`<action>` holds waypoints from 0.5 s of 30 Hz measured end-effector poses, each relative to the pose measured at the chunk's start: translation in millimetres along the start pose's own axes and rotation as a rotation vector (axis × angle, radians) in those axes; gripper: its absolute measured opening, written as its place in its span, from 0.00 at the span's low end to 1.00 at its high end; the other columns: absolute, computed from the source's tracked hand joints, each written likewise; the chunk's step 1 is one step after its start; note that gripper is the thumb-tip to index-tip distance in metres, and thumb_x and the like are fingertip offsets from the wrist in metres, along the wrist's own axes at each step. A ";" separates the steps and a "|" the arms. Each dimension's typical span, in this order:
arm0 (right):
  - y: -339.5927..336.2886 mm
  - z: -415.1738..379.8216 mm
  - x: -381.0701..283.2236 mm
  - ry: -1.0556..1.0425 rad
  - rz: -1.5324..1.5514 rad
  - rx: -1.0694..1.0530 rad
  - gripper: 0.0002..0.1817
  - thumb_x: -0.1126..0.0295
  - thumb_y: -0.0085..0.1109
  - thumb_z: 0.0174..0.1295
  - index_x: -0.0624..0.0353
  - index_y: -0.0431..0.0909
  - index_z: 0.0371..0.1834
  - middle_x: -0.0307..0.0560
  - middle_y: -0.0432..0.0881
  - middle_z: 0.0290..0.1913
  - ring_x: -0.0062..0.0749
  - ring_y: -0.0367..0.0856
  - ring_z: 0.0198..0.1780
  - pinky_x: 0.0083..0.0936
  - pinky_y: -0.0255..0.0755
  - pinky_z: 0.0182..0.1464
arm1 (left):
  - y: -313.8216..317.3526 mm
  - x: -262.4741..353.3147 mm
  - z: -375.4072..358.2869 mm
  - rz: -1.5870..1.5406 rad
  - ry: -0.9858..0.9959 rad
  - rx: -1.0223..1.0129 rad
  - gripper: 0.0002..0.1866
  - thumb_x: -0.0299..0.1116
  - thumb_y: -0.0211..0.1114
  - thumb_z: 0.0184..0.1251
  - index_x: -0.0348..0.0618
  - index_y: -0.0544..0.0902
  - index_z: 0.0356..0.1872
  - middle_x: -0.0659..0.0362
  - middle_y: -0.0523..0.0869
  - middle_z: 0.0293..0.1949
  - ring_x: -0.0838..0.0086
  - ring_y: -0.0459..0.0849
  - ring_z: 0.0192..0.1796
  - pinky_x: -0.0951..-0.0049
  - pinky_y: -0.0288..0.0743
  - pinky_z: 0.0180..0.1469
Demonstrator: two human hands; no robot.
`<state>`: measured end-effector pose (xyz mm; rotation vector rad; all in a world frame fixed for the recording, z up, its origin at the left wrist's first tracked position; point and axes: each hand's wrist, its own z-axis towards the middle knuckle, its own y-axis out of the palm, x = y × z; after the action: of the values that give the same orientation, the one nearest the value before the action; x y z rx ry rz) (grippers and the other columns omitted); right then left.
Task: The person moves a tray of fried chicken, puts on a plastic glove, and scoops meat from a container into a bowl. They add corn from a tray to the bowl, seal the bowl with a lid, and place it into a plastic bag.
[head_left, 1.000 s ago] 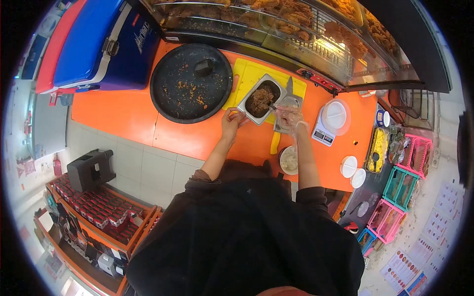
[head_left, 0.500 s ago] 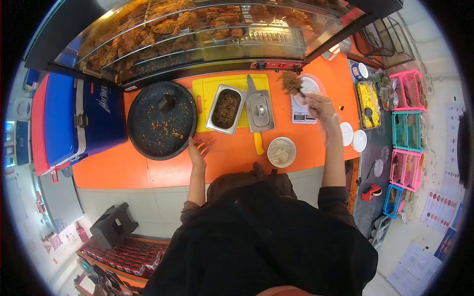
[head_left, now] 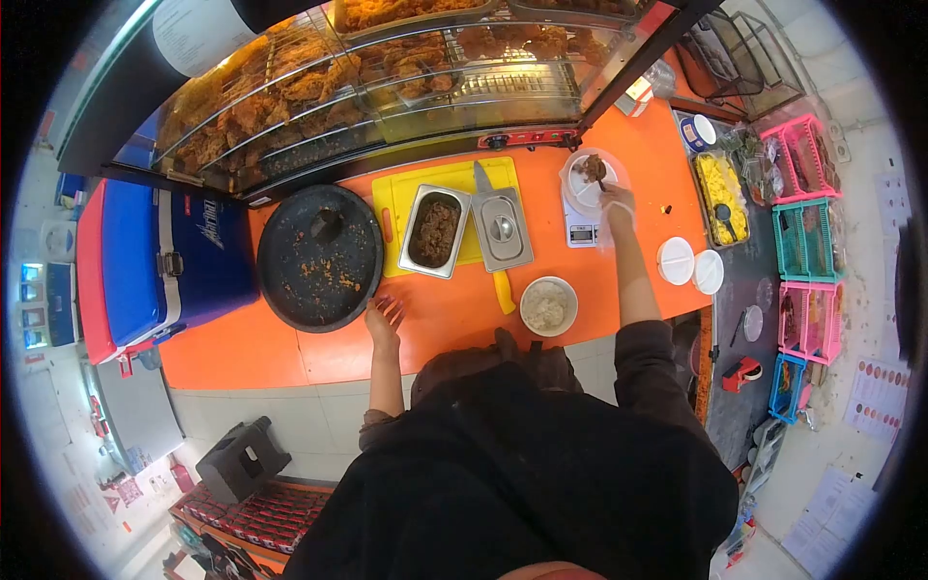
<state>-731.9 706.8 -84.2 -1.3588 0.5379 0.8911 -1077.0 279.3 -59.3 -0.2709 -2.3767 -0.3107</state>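
Observation:
My right hand (head_left: 618,207), in a clear plastic glove, grips a spoon (head_left: 603,184) loaded with brown shredded meat (head_left: 592,167). The load overlaps a white divided container (head_left: 579,194) that rests on a kitchen scale (head_left: 581,234). Fingers spread, my left hand (head_left: 385,324) is at the lower right rim of a large round black pan (head_left: 280,246) and holds nothing. More brown meat fills a steel tub (head_left: 435,235) on the yellow cutting board (head_left: 416,184). Beside the tub lie a steel lid (head_left: 502,228) and a yellow-handled knife (head_left: 504,292). A white bowl of rice (head_left: 548,306) stands nearer me.
A glass display cabinet (head_left: 416,97) of fried chicken spans the back. The blue cooler (head_left: 164,256) stands at left. White round lids (head_left: 675,259) lie right of the scale, near a tray of yellow food (head_left: 721,198). Plastic baskets (head_left: 804,242) line the right wall.
My right hand has brought the spoonful of meat down over the white container on the scale. My left hand stays by the pan. The whole view has shifted slightly.

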 end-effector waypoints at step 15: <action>21.0 -87.2 -171.7 0.129 0.439 -0.118 0.16 0.72 0.53 0.57 0.62 0.78 0.48 0.46 0.83 0.41 0.28 0.79 0.39 0.26 0.73 0.41 | 4.8 5.2 -11.9 0.033 0.064 -0.040 0.16 0.45 0.48 0.70 0.43 0.74 0.41 0.57 0.78 0.40 0.66 0.81 0.41 0.67 0.75 0.41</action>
<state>-834.0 581.7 22.9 -1.4369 0.9183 1.2092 -1071.9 280.9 -46.5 -0.3146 -2.3023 -0.3470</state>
